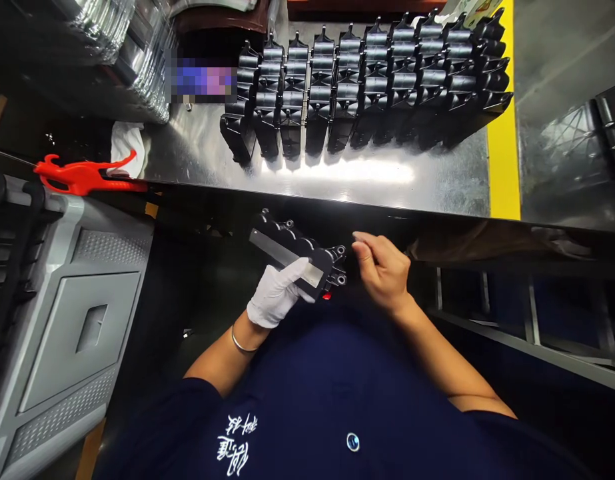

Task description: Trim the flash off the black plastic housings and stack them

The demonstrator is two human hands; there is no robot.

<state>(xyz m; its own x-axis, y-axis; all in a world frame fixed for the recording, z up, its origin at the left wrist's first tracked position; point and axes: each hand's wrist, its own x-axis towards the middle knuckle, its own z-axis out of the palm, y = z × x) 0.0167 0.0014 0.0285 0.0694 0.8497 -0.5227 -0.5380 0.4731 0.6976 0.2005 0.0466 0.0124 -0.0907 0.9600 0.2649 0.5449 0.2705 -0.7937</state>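
Observation:
My left hand point(277, 290), in a white glove, grips a black moulded part point(321, 257) in front of my chest. The part has a scalloped edge, small ringed lugs at its right end and a flat grey face turned up to me. My left thumb lies over that face. A small red spot point(327, 295) shows under its lower right corner; what it belongs to is hidden. Just right of the part, apart from it, is my bare right hand point(384, 270). Its fingers are curled with thumb and forefinger close together. Anything between those fingertips is too small to make out.
Several similar black parts point(344, 87) stand in a row on the metal bench point(202, 157), near a yellow stripe point(503, 160). At left are a red plastic tool point(87, 177), a white cloth point(127, 143), stacked wrapped packs point(150, 73) and a grey crate point(80, 333).

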